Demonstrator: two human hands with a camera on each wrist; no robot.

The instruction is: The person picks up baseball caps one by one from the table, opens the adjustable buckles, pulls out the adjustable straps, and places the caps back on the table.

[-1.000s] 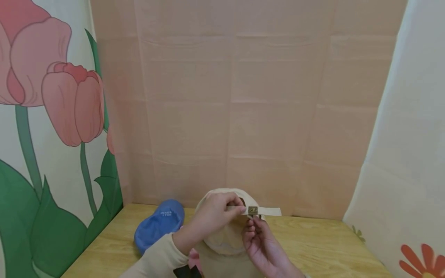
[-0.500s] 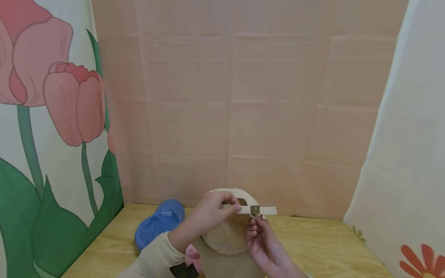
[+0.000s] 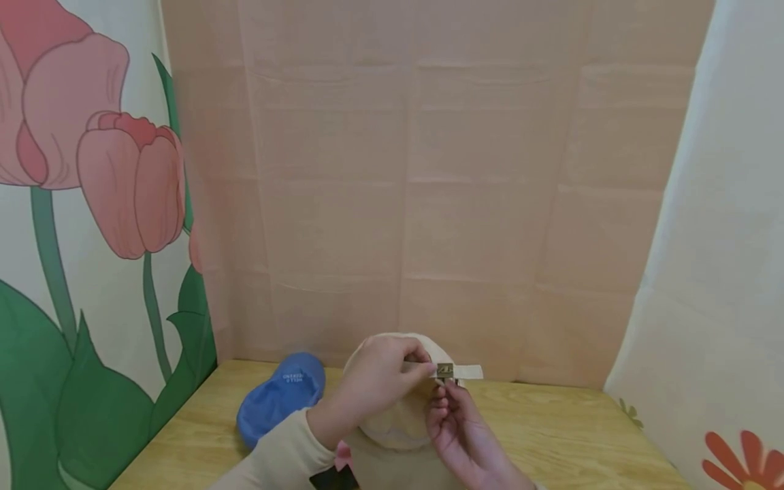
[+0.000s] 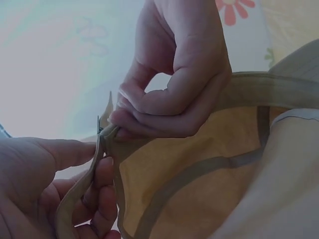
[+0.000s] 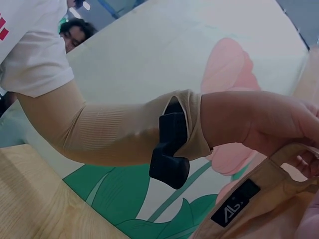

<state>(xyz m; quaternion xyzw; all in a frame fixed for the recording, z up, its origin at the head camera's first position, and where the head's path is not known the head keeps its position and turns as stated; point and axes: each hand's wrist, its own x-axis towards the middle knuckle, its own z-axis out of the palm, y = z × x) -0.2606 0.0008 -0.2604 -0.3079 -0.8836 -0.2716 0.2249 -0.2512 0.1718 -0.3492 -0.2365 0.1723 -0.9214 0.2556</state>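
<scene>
A beige cap (image 3: 395,429) is held up between both hands, its back strap (image 3: 469,371) running sideways through a brass-coloured buckle (image 3: 444,370). My left hand (image 3: 376,374) pinches this strap just left of the buckle. Below the buckle, the fingers of my right hand (image 3: 462,432) pinch the cap's edge where the buckle is fixed. The strap's free end sticks out to the right. In the left wrist view, the strap (image 4: 70,204) passes between the thumb and fingers of my left hand (image 4: 30,169). A dark label (image 5: 236,202) shows inside the cap in the right wrist view.
A blue cap (image 3: 282,398) lies on the wooden table (image 3: 563,429) to the left. Something pink (image 3: 344,454) shows partly behind my left sleeve. A plain cloth backdrop (image 3: 404,204) hangs behind the table, with flower-printed panels at both sides.
My left hand has shifted left with the strap, then back right toward the buckle. The strap's free end beyond the buckle is shorter. My right hand has barely moved.
</scene>
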